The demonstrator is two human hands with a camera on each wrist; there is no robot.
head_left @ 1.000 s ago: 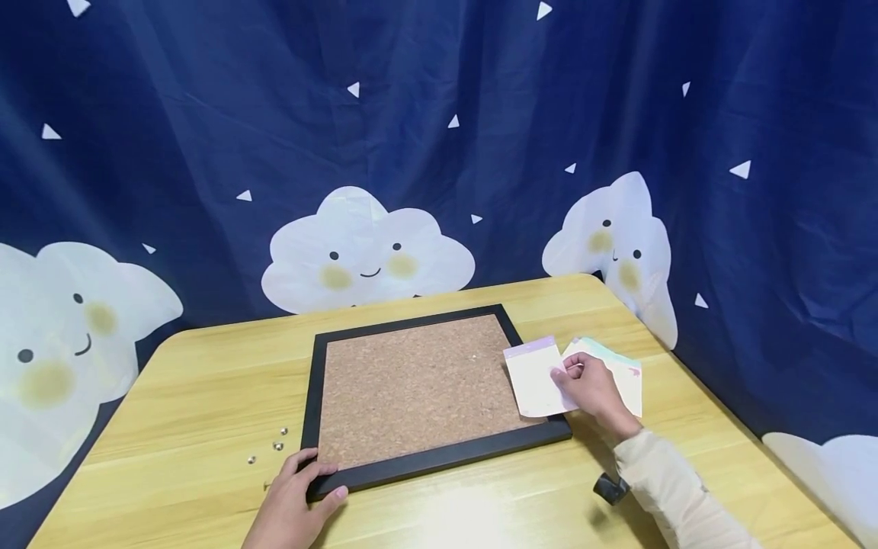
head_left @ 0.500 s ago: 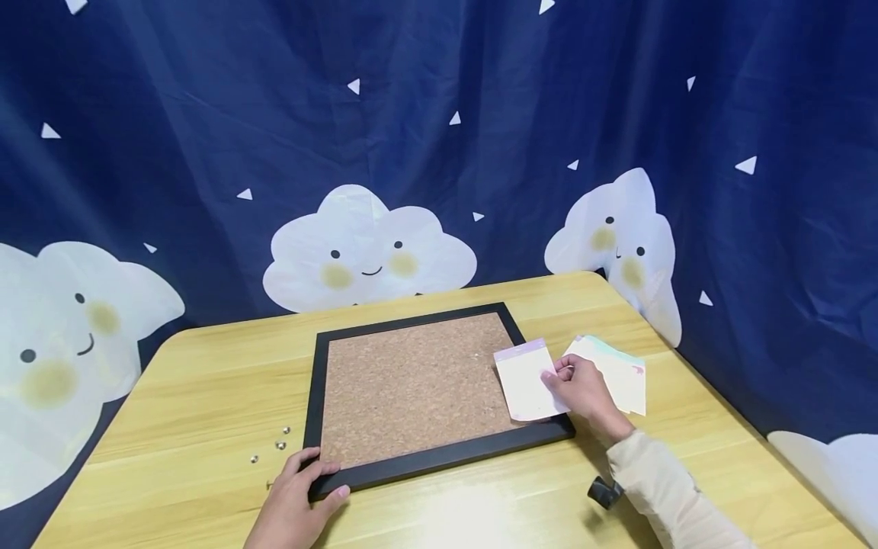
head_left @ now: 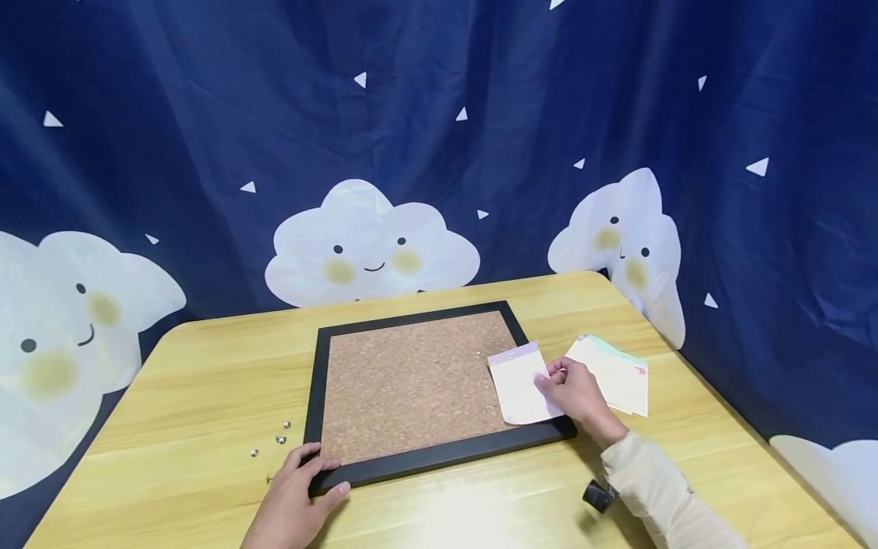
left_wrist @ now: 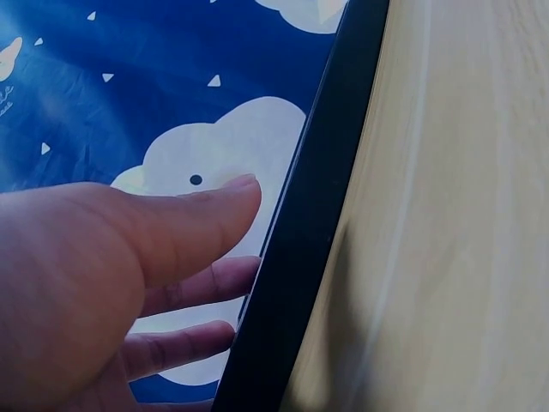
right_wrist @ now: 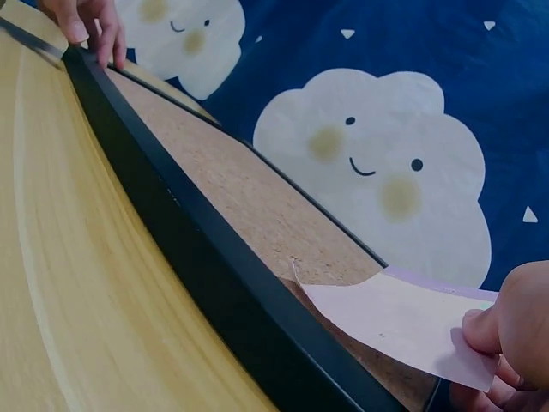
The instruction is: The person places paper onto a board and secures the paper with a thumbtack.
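Note:
A black-framed cork board (head_left: 411, 389) lies flat on the wooden table. My left hand (head_left: 291, 496) rests on its near left corner; thumb and fingers are spread, fairly straight, and touch the frame, as the left wrist view also shows. Between thumb and fingers my right hand (head_left: 576, 393) pinches the right edge of a pale note sheet (head_left: 517, 389) with a lilac top strip. That sheet is over the board's near right corner. In the right wrist view the note sheet (right_wrist: 403, 326) bends, its left edge curling up above the cork.
Several small silvery pins (head_left: 280, 440) lie on the table left of the board. To the right, beyond my right hand, are more note sheets (head_left: 624, 381), one with a mint strip. A dark blue cloud-print curtain (head_left: 411, 137) hangs behind the table.
My right hand has carried the lilac-topped note sheet leftward and slightly down, further over the cork, away from the other sheets. My left hand stays on the frame corner.

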